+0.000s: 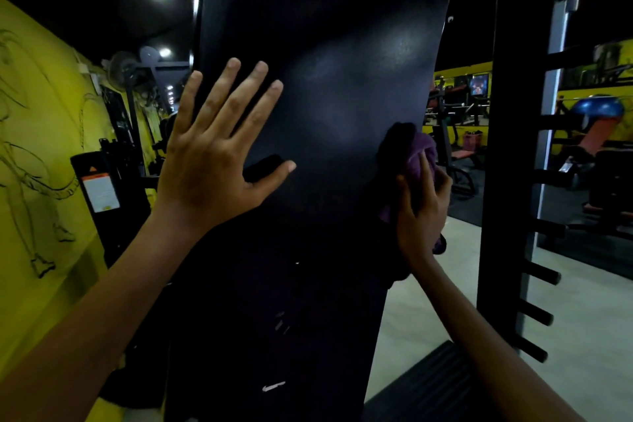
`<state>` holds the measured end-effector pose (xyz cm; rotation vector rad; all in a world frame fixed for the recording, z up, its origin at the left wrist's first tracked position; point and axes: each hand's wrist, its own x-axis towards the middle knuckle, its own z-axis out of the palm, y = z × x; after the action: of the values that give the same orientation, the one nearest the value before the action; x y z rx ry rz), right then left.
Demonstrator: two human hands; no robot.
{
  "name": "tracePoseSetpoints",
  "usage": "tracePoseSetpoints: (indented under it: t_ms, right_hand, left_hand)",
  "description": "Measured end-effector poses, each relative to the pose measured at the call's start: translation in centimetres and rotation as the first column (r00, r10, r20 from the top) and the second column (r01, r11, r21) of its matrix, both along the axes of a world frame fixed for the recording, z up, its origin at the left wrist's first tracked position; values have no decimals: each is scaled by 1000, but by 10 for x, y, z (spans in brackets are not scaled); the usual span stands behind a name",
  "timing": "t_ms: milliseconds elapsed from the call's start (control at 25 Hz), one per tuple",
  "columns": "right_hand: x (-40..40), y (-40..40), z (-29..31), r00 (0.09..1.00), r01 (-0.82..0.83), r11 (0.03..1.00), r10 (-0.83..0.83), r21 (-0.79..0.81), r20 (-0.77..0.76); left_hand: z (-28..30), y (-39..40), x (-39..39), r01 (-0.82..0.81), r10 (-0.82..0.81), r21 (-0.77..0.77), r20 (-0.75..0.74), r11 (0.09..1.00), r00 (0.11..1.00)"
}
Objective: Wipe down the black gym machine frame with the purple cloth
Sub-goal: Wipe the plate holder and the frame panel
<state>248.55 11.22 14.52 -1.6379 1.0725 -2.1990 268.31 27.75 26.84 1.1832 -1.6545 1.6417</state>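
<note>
Left hand (212, 161): my fingers spread flat, bracing on frame (325, 44). Right hand (423, 212): fingers bunch cloth (419, 156) at frame's edge; risk, cloth slipping off, bare knuckles scraping.

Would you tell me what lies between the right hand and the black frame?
In the head view, the purple cloth lies bunched between the right hand and the black frame.

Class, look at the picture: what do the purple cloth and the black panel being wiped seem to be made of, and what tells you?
Purple cloth: soft fabric, perhaps terry or microfibre; it bunches and folds under the right hand.
Black panel: hard and smooth, likely painted metal or plastic; it shows dull, hazy light reflections.
</note>
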Motion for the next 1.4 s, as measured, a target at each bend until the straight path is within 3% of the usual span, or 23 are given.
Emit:
tracePoseSetpoints:
  t_ms: [200, 480, 600, 680, 720, 800, 880, 960, 1040, 1120, 1200, 1280, 1400]
  right_hand:
    - [22, 32, -81, 983, 110, 993, -116, -53, -144]
    - [41, 46, -26, 983, 182, 983, -182, -5, -17]
    - [64, 79, -58, 943, 125, 951, -202, -281, -264]
    - [54, 81, -82, 818, 17, 867, -298, -499, -491]
    - [44, 74, -84, 774, -14, 828, -346, -561, -530]
    - [33, 60, -71, 810, 47, 842, -347, -537, -473]
    - [40, 59, -45, 923, 152, 926, -258, -346, -285]
    - [62, 75, -29, 965, 164, 957, -207, -241, -163]
    - [74, 89, -37, 933, 118, 931, -223, -346, -282]
    - [63, 89, -56, 821, 5, 841, -313, -542, -477]
    - [42, 74, -57, 746, -51, 772, -393, -634, -538]
    - [37, 63, -46, 811, 57, 833, -360, -551, -461]
    - [59, 79, -31, 939, 185, 943, -253, -276, -234]
  left_hand:
    - [0, 0, 1, -46, 45, 27, 21, 999, 999]
    - [-2, 2, 3, 59, -58, 32, -32, 998, 998]
    - [-3, 3, 5, 81, -80, 36, -43, 996, 996]
    - [-5, 4, 7, 93, -91, 52, -46, 994, 995]
    - [-6, 5, 7, 99, -96, 54, -49, 994, 994]
    - [-9, 5, 7, 99, -96, 51, -55, 994, 994]
    - [-10, 5, 7, 100, -97, 50, -64, 994, 993]
    - [-10, 5, 7, 102, -99, 43, -72, 994, 993]
    - [-10, 6, 6, 108, -104, 46, -79, 993, 991]
    - [-9, 7, 4, 114, -108, 58, -87, 992, 990]
    - [-9, 7, 4, 126, -119, 68, -94, 990, 988]
    - [-10, 8, 5, 155, -146, 82, -104, 985, 984]
    - [-9, 10, 5, 239, -220, 112, -159, 965, 962]
